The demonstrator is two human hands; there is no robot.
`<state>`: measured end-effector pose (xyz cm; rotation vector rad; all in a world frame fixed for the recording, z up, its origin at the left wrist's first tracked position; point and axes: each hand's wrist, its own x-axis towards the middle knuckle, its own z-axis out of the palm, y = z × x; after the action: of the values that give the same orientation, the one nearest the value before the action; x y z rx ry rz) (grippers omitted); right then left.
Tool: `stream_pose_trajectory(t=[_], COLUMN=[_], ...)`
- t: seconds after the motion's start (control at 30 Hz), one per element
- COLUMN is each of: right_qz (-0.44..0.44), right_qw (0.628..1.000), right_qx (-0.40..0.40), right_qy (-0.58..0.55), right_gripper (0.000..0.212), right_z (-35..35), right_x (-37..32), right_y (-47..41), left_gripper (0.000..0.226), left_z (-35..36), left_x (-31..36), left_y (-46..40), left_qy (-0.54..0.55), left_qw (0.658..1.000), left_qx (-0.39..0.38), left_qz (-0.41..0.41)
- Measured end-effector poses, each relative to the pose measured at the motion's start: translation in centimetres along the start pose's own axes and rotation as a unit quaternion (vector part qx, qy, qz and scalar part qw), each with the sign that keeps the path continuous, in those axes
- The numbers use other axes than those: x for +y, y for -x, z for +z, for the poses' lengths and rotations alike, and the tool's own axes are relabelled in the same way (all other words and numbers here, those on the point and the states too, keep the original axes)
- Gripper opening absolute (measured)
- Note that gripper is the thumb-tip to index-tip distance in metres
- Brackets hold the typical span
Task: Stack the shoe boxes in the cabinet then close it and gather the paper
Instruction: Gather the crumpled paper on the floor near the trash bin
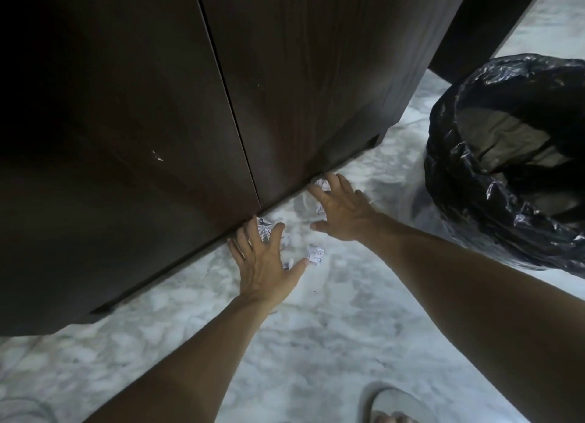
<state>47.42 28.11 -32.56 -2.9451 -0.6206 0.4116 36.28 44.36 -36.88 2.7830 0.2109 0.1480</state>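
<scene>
Spreading fingers [343,183] over crumpled paper [315,254]

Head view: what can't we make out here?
- Shoe boxes: behind the shut cabinet doors; stacking unverifiable.
- Paper scraps: print too small to read; some lie under the left hand and right hand, so count and grip are unclear.
- Black bin bag: cut off by the right edge; contents dark.
- Sandal: cut off by the bottom edge.

Home interior, by my read: dark wood-grain cabinet [158,121] with doors shut, marbled tile floor [316,343], bin with black liner [512,156], my sandalled foot [392,407].
</scene>
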Motion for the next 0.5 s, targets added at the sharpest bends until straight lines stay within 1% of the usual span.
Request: stream_pose_trajectory(t=[0.1, 0.17, 0.3, 0.4, 0.5], right_qz=[0.007, 0.004, -0.032, -0.030, -0.015], right_qw=[1.000, 1.000, 0.997, 0.996, 0.995], right_qx=[-0.008, -0.008, 0.063, 0.078, 0.091], right_qy=[-0.002, -0.006, -0.033, -0.041, -0.022], right_gripper=[0.083, 0.077, 0.062, 0.055, 0.052], right_z=[-0.2, 0.0, 0.9, 1.6, 2.6], right_x=[0.5, 1.0, 1.5, 1.5, 1.8], right_y=[-0.2, 0.2, 2.2, 4.0, 5.4], left_gripper=[0.071, 0.069, 0.073, 0.073, 0.079], left_z=[0.2, 0.1, -0.2, -0.2, 0.0], left_x=[-0.3, -0.3, 0.1, 0.7, 1.7], left_y=[0.0, 0.1, 0.5, 0.9, 1.1], left_qy=[0.048, 0.071, 0.114, 0.114, 0.091], left_qw=[0.999, 0.997, 0.993, 0.992, 0.994], left_qx=[-0.007, -0.003, 0.004, -0.003, -0.019], left_qz=[0.000, 0.006, 0.033, 0.051, 0.052])
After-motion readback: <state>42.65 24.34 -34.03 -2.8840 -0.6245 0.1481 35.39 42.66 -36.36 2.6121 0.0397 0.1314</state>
